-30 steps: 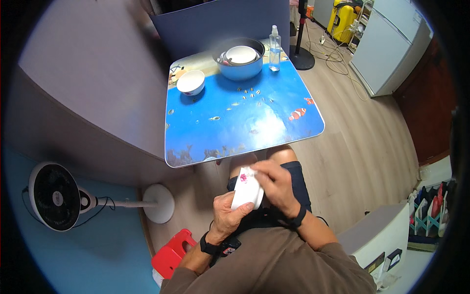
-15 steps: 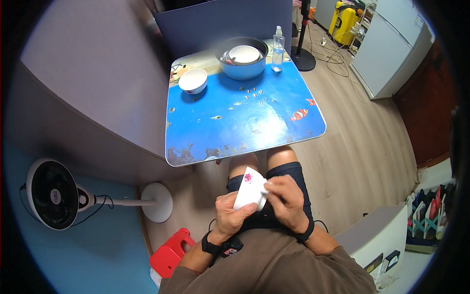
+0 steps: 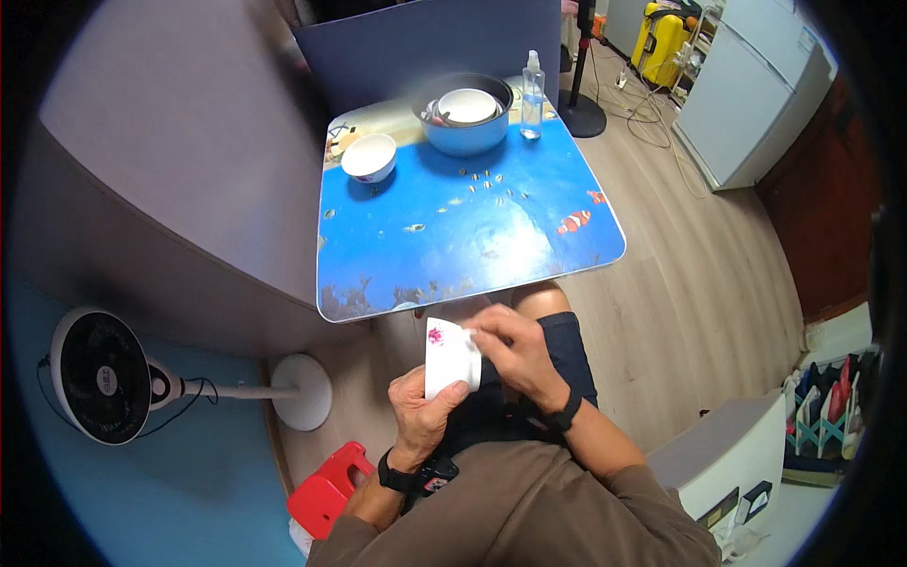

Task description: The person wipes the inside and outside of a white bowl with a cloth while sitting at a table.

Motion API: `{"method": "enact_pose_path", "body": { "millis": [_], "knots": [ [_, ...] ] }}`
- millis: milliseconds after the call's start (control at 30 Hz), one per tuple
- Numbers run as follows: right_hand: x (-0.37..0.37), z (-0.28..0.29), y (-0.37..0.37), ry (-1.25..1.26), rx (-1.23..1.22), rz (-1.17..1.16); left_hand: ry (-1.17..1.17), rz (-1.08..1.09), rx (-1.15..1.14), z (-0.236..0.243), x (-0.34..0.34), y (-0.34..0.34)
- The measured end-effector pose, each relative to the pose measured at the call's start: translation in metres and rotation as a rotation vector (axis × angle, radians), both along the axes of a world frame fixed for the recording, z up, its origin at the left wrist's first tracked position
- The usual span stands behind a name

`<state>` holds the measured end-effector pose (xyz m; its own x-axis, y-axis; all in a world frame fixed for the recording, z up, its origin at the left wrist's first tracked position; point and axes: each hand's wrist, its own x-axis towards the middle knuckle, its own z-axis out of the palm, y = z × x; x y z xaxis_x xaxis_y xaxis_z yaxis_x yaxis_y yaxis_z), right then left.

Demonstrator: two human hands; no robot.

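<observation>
Over my lap, my left hand (image 3: 420, 411) grips a white bowl (image 3: 448, 359) with a pink flower on its side, thumb pressed against the outside. The bowl lies tipped on its side, its foot toward my right. My right hand (image 3: 515, 352) is closed, its bent fingers against the bowl's foot; whether something small is pinched in them is hidden. On the blue sea-print table (image 3: 406, 269) ahead, another white bowl (image 3: 369, 158) stands at the left. A light-blue pot (image 3: 465, 138) at the back holds a white bowl (image 3: 468, 105) and other dishes.
A clear spray bottle (image 3: 532, 99) stands beside the pot. To the left are a white standing fan (image 3: 102, 376) and a red stool (image 3: 326, 491). A white cabinet (image 3: 718, 454) is at the right; a fridge (image 3: 742, 94) and loose cables (image 3: 644, 118) lie beyond.
Both hands and the bowl have shifted left and slightly away from me. The bowl has turned a little, and my right fingers have moved to the upper part of its foot.
</observation>
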<state>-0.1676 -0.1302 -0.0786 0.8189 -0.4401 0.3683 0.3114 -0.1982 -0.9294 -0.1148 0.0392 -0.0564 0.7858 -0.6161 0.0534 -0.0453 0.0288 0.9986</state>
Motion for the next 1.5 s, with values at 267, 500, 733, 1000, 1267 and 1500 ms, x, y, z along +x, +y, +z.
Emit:
{"method": "enact_pose_path", "body": {
  "millis": [267, 500, 733, 1000, 1267, 1500],
  "knots": [
    [-0.007, 0.001, 0.002, -0.006, 0.103, -0.108, -0.263, -0.051, 0.046, 0.015, -0.006, -0.004],
    [-0.012, 0.013, -0.001, -0.124, -0.168, -0.106, -0.355, -0.130, 0.043, 0.002, -0.006, -0.008],
    [0.017, -0.017, -0.024, 0.096, 0.289, 0.284, -0.329, -0.229, 0.011, 0.002, 0.000, -0.008],
    [0.013, -0.033, -0.004, -0.065, 1.041, 0.365, -0.304, -0.270, -0.111, -0.002, -0.002, -0.019],
    [-0.002, -0.034, -0.024, 0.006, 0.903, 0.265, 0.021, -0.364, 0.041, -0.007, 0.002, -0.020],
    [-0.010, -0.026, -0.029, 0.086, 0.382, 0.326, 0.572, -0.302, 0.164, 0.013, 0.003, -0.032]
  ]
}}
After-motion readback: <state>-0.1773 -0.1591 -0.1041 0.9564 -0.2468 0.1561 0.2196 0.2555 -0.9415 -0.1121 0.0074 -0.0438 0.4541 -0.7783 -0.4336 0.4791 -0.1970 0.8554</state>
